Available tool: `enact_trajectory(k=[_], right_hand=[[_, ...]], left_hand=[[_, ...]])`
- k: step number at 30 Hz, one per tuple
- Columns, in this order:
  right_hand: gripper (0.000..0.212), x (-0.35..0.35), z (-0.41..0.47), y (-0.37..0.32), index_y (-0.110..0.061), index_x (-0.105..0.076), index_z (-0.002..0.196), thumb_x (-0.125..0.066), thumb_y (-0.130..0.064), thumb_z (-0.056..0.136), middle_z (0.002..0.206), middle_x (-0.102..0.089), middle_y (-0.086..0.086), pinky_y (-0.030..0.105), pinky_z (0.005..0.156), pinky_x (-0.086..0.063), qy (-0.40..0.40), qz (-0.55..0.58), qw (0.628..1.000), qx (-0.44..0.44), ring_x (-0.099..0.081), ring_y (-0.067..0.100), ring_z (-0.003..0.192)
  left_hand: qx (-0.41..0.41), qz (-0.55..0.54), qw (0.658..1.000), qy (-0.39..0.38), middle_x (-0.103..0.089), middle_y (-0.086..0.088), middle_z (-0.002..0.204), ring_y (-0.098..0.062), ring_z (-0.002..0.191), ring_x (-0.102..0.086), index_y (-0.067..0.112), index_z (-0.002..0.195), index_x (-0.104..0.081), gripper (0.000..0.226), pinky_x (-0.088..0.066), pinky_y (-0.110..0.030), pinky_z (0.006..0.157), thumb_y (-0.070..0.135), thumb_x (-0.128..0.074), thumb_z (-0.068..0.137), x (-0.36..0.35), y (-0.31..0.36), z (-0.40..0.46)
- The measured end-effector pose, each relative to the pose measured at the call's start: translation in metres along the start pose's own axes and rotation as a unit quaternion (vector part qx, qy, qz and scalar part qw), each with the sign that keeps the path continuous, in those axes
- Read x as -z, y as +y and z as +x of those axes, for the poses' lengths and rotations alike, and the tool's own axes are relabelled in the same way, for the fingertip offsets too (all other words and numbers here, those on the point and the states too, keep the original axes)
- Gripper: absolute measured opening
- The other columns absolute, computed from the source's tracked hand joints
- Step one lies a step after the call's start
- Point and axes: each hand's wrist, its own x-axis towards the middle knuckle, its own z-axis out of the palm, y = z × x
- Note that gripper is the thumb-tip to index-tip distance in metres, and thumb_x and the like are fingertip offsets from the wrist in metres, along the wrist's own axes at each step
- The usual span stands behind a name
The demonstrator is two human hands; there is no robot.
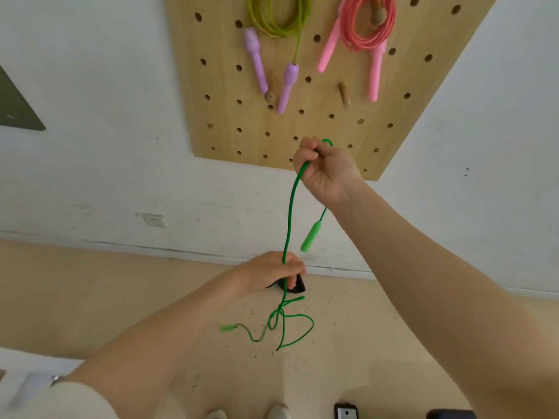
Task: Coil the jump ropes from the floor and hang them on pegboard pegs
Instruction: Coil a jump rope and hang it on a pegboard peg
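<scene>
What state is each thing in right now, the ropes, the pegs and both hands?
Green jump rope: uncoiled, stretched between both hands, tail tangled on the floor.
Right hand: raised, gripping the rope's upper part.
Left hand: gripping the rope lower down.
Green handle: dangling below the right hand.
Yellow-green rope: coiled, hung on the pegboard.
Pink rope: coiled, hung.
Lower peg: bare.

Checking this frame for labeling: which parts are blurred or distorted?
Head view: the far green handle and cord beside it on the floor are motion-smeared; the left hand is slightly soft; the right hand is sharper; wide-angle bending skews the pegboard edges; lighting is even, without glare.
</scene>
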Motion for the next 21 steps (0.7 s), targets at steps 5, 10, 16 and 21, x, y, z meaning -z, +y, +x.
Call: enact_trajectory(k=[5,10,16,21], right_hand=[[0.015,0.016,-0.006,-0.023,-0.006,-0.041,0.094,-0.029,-0.009,0.101,0.061,-0.043,0.005,0.014,0.03,-0.033,0.046,-0.004,0.998,0.034,-0.034,0.009,0.036],[0.029,0.044,-0.015,-0.028,-0.018,-0.055,0.105,-0.028,-0.008,0.098,0.05,-0.035,-0.005,0.015,0.029,-0.015,0.053,-0.458,0.887,-0.022,-0.021,0.005,0.034],[0.023,0.038,-0.03,-0.025,-0.003,-0.068,0.093,-0.054,-0.021,0.091,0.049,-0.033,-0.006,0.02,0.042,-0.016,-0.029,-0.789,0.611,-0.057,-0.02,0.011,0.045],[0.019,0.029,-0.036,-0.001,-0.008,-0.053,0.065,-0.061,-0.009,0.082,0.047,-0.033,-0.006,0.021,0.042,-0.018,-0.11,-0.85,0.508,-0.09,-0.023,0.013,0.046]], left_hand=[[0.059,-0.042,0.978,0.195,-0.048,0.007,0.054,-0.019,0.07,-0.057,0.015,0.076,-0.05,0.037,-0.043,-0.03,0.078,0.027,-0.026,0.102,0.006,-0.022,0.009],[0.046,-0.047,0.991,0.119,-0.049,0.003,0.113,-0.015,0.111,-0.046,0.012,0.124,-0.046,0.041,-0.038,-0.019,0.086,-0.006,-0.042,0.087,0.028,0.024,0.004],[-0.031,0.084,0.914,0.396,-0.056,-0.003,0.104,-0.017,0.09,-0.053,0.012,0.106,-0.054,0.022,-0.041,-0.022,0.067,0.005,-0.039,0.092,0.051,0.041,-0.011],[-0.185,0.089,0.939,0.276,-0.059,0.002,0.101,-0.012,0.092,-0.055,0.012,0.117,-0.052,0.029,-0.042,-0.018,0.077,0.023,-0.031,0.1,0.028,0.073,-0.028]])
